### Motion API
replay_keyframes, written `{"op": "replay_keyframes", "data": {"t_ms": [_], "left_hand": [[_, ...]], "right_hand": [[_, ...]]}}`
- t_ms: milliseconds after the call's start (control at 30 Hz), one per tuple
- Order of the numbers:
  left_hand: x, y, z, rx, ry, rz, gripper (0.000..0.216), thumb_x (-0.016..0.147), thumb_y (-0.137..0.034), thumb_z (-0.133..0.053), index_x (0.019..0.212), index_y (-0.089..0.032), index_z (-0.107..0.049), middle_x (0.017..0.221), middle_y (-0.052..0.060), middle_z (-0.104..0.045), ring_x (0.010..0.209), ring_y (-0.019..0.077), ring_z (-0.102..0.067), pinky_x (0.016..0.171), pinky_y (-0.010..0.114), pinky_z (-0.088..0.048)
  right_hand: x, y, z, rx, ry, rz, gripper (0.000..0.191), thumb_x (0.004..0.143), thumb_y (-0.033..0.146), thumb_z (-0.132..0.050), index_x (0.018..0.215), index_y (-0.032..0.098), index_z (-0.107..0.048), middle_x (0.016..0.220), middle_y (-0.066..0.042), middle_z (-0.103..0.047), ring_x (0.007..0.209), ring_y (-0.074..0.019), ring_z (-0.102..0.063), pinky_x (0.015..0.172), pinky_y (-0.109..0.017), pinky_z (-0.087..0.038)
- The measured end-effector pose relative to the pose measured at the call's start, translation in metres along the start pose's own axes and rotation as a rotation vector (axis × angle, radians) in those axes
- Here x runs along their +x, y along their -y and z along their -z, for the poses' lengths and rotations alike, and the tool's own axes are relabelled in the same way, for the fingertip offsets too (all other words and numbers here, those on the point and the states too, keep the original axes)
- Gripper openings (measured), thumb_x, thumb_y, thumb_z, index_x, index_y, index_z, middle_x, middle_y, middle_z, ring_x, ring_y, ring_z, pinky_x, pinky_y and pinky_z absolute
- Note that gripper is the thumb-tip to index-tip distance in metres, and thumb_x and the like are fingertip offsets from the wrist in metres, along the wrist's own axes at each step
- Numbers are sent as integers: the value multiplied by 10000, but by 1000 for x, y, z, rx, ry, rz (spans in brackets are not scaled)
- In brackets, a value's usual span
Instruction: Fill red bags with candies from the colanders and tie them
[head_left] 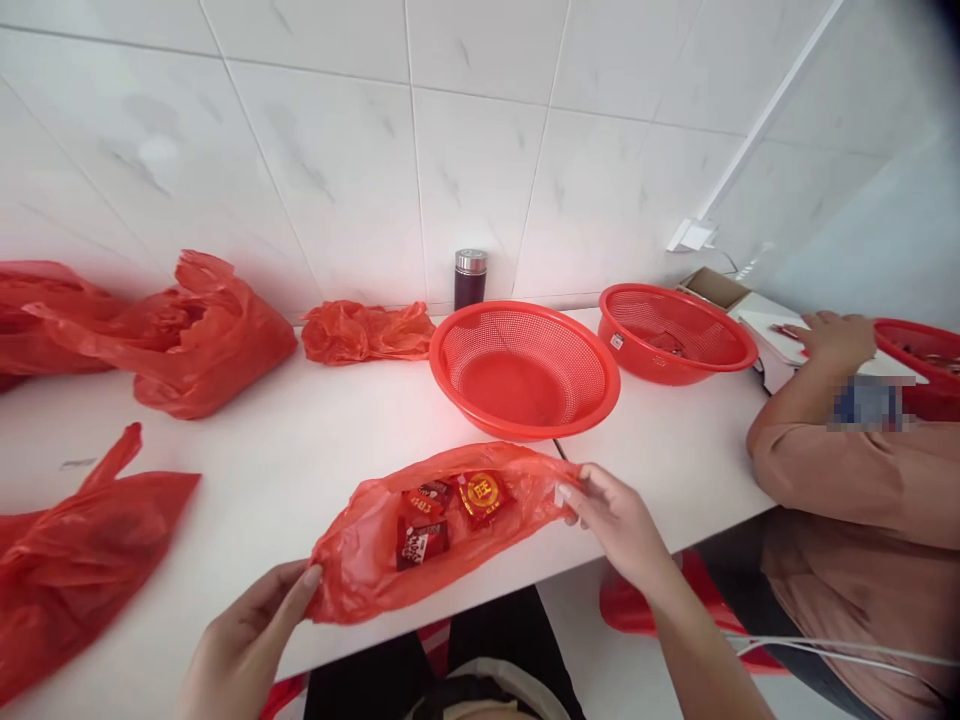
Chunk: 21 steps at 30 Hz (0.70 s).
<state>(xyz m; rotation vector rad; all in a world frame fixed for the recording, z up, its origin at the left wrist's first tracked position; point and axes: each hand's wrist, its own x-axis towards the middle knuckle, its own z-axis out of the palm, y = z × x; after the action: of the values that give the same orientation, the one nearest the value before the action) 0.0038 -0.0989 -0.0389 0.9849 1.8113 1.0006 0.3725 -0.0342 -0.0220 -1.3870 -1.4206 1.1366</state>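
A thin red plastic bag [360, 580] is stretched wide at the table's front edge, its mouth facing up. My left hand [251, 625] pinches its left end between thumb and fingers. At the other end, my right hand [611, 515] grips the bag's right corner. Several small wrapped packets lie inside: a red packet with a gold emblem [484, 497], and a dark red packet [421, 545] beside others that partly overlap. Just behind the bag stands a red perforated basket [525, 390] with nothing visible in it.
Filled red bags [217, 340] stand at left, another bag [82, 570] nearer. A crumpled red bag [367, 332] and a thermos [470, 280] are by the wall. A second basket [667, 350] holds a few items. At right, a co-worker's hand [836, 340] rests over a white device.
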Motion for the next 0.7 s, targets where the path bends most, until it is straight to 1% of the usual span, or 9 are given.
{"op": "replay_keyframes", "data": {"t_ms": [67, 133, 200, 300, 367, 433, 567, 600, 700], "left_hand": [[1, -15, 8, -148, -95, -50, 399, 625, -566, -770, 826, -226, -715, 726, -16, -690, 721, 148, -605, 657, 188, -512], [1, -38, 14, -371, -180, -164, 371, 565, -517, -829, 756, -225, -703, 684, -25, -671, 671, 118, -585, 614, 153, -506], [-1, -63, 17, -560, -190, -325, 338, 559, -463, -854, 727, -217, -696, 665, -21, -661, 658, 112, -585, 634, 164, -523], [-9, -94, 15, -709, -135, -503, 248, 649, -384, -826, 742, -189, -706, 637, -18, -630, 638, 105, -571, 633, 193, -533], [-18, -107, 11, -792, -97, -530, 177, 718, -326, -785, 757, -173, -705, 632, -27, -613, 632, 91, -557, 629, 191, -528], [-28, -116, 7, -853, -122, -525, 115, 752, -268, -758, 764, -168, -702, 667, -30, -639, 647, 83, -571, 673, 203, -534], [-46, -131, 4, -860, -281, -608, 99, 752, -223, -759, 814, -157, -720, 834, -4, -722, 789, 116, -649, 863, 274, -532], [-48, -134, 5, -869, -253, -625, 111, 748, -231, -763, 818, -155, -721, 875, 4, -730, 831, 132, -661, 896, 295, -526], [-50, -142, 7, -908, -42, -589, 135, 748, -277, -764, 821, -175, -714, 1021, 27, -733, 959, 191, -677, 924, 337, -525]], "right_hand": [[7, 24, 3, 164, -17, 42, 195, 870, 408, -619, 938, 241, -546, 700, 34, -569, 551, -112, -528, 525, -250, -433], [15, 52, 1, 308, -56, 124, 244, 845, 381, -660, 1005, 254, -526, 663, 62, -540, 501, -84, -480, 457, -206, -384], [19, 80, -7, 385, -113, 255, 264, 836, 348, -675, 1028, 260, -516, 636, 78, -508, 503, -72, -460, 447, -182, -375], [13, 112, -20, 387, -189, 453, 298, 840, 307, -669, 1078, 277, -494, 659, 85, -498, 527, -63, -469, 466, -167, -404], [7, 127, -25, 307, -70, 477, 320, 838, 301, -663, 1099, 280, -479, 677, 84, -506, 526, -64, -486, 466, -174, -427], [2, 141, -26, 226, 58, 482, 318, 835, 312, -661, 1093, 277, -479, 675, 80, -511, 512, -71, -495, 448, -186, -436], [0, 169, -26, 196, 17, 615, 318, 848, 326, -650, 1111, 287, -476, 672, 77, -511, 492, -76, -495, 423, -196, -418], [0, 175, -27, 169, 61, 623, 315, 844, 321, -655, 1106, 281, -485, 671, 78, -513, 489, -74, -499, 425, -196, -420], [2, 187, -33, 109, 178, 607, 284, 830, 295, -669, 1065, 258, -513, 663, 89, -513, 472, -62, -509, 440, -192, -440]]}}
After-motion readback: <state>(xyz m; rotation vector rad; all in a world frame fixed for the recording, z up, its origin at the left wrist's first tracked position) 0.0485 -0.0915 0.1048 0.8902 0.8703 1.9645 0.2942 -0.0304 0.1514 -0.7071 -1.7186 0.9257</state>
